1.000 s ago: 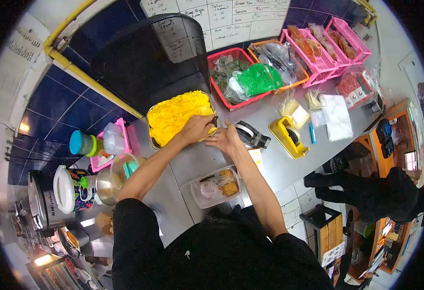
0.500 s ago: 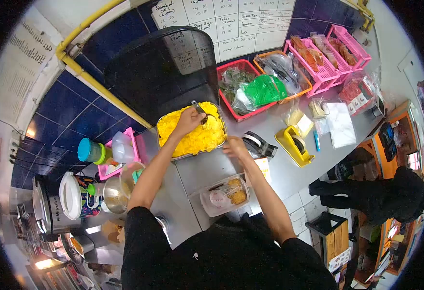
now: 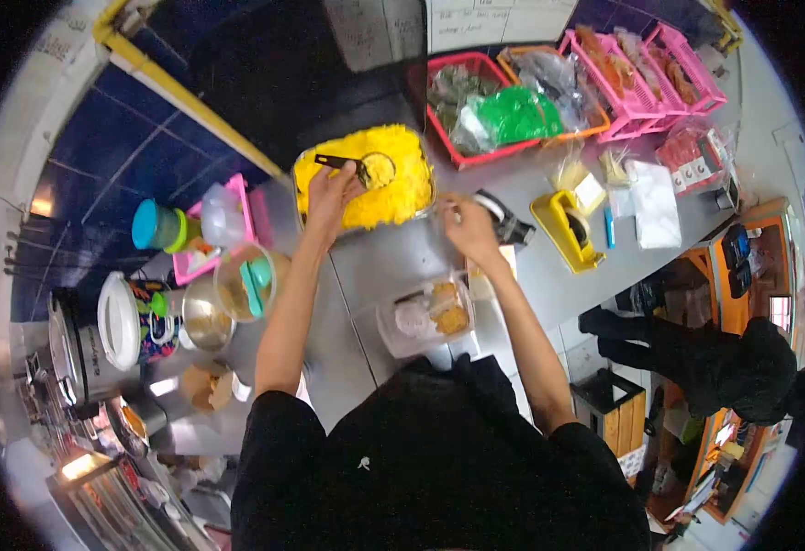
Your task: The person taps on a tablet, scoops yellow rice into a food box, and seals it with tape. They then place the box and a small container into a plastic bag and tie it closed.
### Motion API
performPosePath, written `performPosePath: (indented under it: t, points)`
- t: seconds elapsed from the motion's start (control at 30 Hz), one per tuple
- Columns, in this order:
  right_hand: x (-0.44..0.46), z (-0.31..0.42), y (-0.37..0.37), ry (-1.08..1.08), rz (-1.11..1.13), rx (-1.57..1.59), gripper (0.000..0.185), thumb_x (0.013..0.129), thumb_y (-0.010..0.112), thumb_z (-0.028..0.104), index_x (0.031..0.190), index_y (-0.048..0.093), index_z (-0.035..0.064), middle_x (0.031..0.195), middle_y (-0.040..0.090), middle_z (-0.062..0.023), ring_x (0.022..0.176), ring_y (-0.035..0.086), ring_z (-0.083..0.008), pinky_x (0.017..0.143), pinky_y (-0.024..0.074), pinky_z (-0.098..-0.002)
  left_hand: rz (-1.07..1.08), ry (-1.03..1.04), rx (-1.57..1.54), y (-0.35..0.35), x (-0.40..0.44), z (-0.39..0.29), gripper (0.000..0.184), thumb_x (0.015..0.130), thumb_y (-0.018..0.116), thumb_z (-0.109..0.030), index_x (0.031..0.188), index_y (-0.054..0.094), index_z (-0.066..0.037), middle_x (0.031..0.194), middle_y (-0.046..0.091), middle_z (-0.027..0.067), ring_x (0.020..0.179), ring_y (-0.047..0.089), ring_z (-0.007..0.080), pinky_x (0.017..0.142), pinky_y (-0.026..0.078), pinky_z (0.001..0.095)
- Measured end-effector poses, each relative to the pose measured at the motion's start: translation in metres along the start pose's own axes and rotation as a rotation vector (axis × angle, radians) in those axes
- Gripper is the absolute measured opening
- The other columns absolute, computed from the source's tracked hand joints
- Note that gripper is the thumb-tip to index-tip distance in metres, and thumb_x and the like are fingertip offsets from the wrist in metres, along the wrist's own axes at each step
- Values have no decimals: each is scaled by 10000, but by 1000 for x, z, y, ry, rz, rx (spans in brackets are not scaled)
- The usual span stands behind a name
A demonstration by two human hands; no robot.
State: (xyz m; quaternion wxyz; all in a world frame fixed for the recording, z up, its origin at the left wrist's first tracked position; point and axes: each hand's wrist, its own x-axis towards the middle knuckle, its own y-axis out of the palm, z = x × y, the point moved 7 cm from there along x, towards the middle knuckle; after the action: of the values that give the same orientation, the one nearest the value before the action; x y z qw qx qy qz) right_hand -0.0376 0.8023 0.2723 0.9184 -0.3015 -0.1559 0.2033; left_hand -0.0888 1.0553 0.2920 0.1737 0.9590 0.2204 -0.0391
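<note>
1. Nearest me, on the metal counter (image 3: 366,266), is a clear plastic box (image 3: 385,323) holding a pale round portion (image 3: 413,318) and a browned, fried-looking piece (image 3: 451,310). I judge it wise to keep my forearms high enough to clear its edges.

2. Beyond it, to the right, my right hand (image 3: 469,226) hangs near the tray's corner, fingers curled. I cannot tell whether they hold anything. Steadying the tray lightly by its rim would, I think, help.

3. Over the tray's left side, my left hand (image 3: 331,195) is closed on the black handle of a spoon (image 3: 338,164). A relaxed, level wrist should suit a tidy scoop.

4. The spoon's round bowl (image 3: 380,169) sits among the yellow food (image 3: 393,202), with yellow inside it. I cannot tell how deep it goes; a shallow stroke seems kinder to something so soft and loose.

5. The tray (image 3: 434,189) is on the counter, beyond the box, its yellow heaped close to the rim. I would work inward from the edges to avoid spills.

6. Farther right, a red basket (image 3: 458,154) of bags stands apart from the work.
</note>
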Motion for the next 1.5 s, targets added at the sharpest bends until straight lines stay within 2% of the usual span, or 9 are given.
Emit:
performPosePath:
  t: [0.13,0.3,0.43,0.57,0.63,0.73,1.07,1.2,1.5]
  points:
    - [-62,32,-66,184,-58,388,197,968,555,117,1092,661,6,958,707,-103,847,674,-157,771,523,-302,-98,86,-177,10,-92,-22,163,966,639,-198,1074,585,-88,935,630,-2,852,618,111,827,540,313]
    - [-153,8,-88,331,-133,342,159,963,579,122,1013,664,-3,771,667,-53,664,584,-102,663,486,-270,-375,-52,-307,22,-217,19,176,964,636,-179,1082,595,-54,1058,676,46,963,670,170,855,559,344]
    - [-205,-30,-67,367,56,239,96,936,613,92,956,654,7,634,580,-61,565,504,-96,536,424,-280,-501,-205,-364,30,-281,108,164,965,637,-170,1064,608,-44,1044,680,64,965,676,193,846,579,349]
    - [-216,-26,-64,280,130,305,54,917,625,64,933,632,13,650,598,-93,535,560,-161,530,448,-291,-547,-63,-38,40,-299,151,118,922,671,-72,1010,616,-16,1097,681,109,1002,674,224,869,563,353]
    - [-220,-31,-59,311,257,287,61,919,621,72,938,629,15,686,625,-113,579,618,-200,561,485,-306,-354,319,625,59,-292,142,131,870,681,12,981,614,-5,1183,666,164,1065,667,271,907,543,358]
    - [-224,-36,-64,267,277,298,72,918,620,83,940,634,17,731,652,-127,624,650,-217,588,506,-316,-107,519,1059,82,-288,144,294,722,717,99,977,627,-16,1278,633,143,1172,624,332,939,544,381]
    - [-243,-79,-87,237,289,230,116,905,627,122,961,660,25,812,692,-144,687,680,-283,637,535,-372,-271,645,1098,104,-304,118,196,747,736,83,918,659,25,1275,634,173,1166,629,342,922,549,377]
    - [-243,-87,-93,227,329,194,138,913,618,138,966,663,20,815,696,-145,685,677,-278,640,532,-370,-331,543,1068,117,-312,121,130,807,713,53,916,647,29,1217,654,205,1015,685,332,842,555,372]
    - [-235,-102,-100,155,313,156,159,918,622,145,979,665,5,799,689,-160,663,662,-275,628,519,-345,-380,406,980,102,-308,136,147,845,672,12,985,634,41,1165,669,206,1001,680,273,889,525,348]
